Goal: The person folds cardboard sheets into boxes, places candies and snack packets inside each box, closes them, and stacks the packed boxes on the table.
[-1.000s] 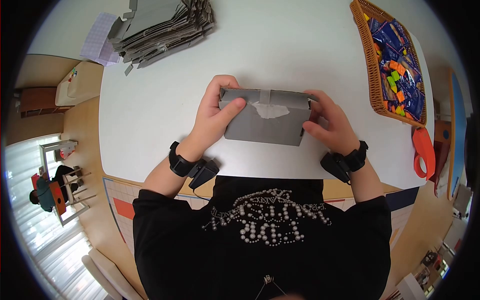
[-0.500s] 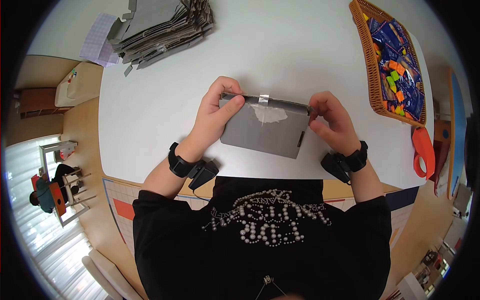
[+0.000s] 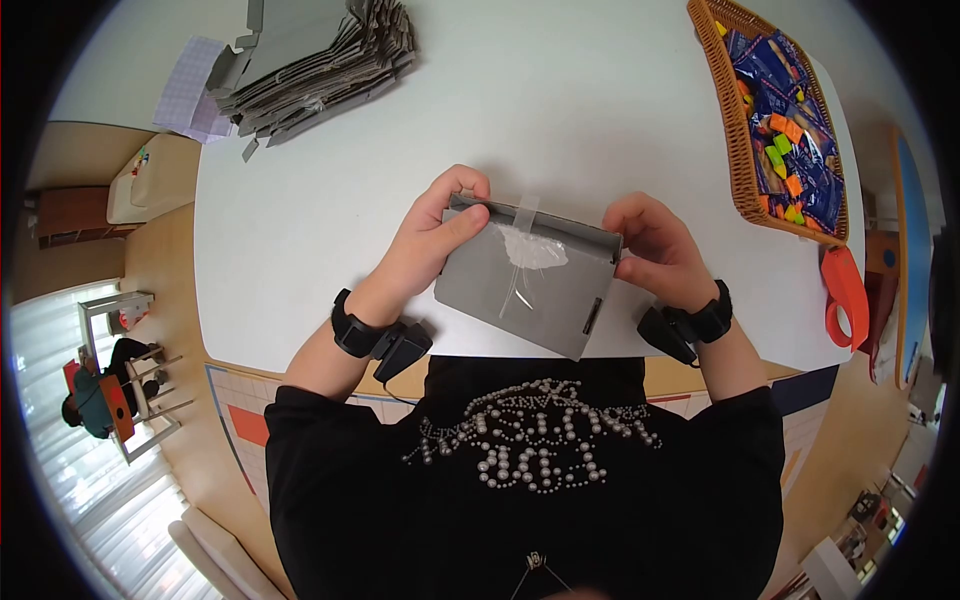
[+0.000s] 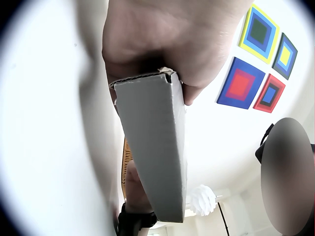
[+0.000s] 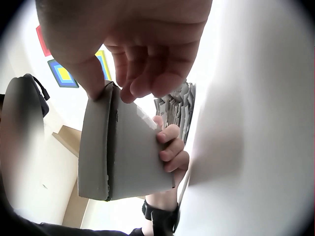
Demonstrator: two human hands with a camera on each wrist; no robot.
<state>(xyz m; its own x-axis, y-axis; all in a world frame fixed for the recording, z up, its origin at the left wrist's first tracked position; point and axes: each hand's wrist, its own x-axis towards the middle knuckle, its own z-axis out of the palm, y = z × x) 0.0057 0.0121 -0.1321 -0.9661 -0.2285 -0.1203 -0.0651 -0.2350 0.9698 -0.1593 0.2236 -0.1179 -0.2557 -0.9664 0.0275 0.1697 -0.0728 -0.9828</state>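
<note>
A flat grey cardboard box [image 3: 505,285] is held up over the near part of the table, its near right corner angled toward the body. Shiny clear tape [image 3: 540,250] lies wrinkled on its upper face, and a strip end sticks out past the far edge. My left hand [image 3: 437,232] grips the far left corner, thumb on the face and fingers behind. With thumb and forefinger, my right hand [image 3: 662,255] pinches the far right corner. In the right wrist view the other right fingers curl beside the box [image 5: 140,157]. The left wrist view shows its narrow side [image 4: 147,142].
Flattened grey cartons [image 3: 320,85] are stacked at the far left beside checked paper [image 3: 190,90]. A wicker basket [image 3: 738,165] of blue packets and bright pieces stands at the right, above a red object with a round hole [image 3: 842,310]. Someone sits [image 3: 92,405] far left.
The box has tipped and turned clockwise, its near right corner swinging toward the body. My right hand has shifted from its right side to the far right corner; my left keeps its grip.
</note>
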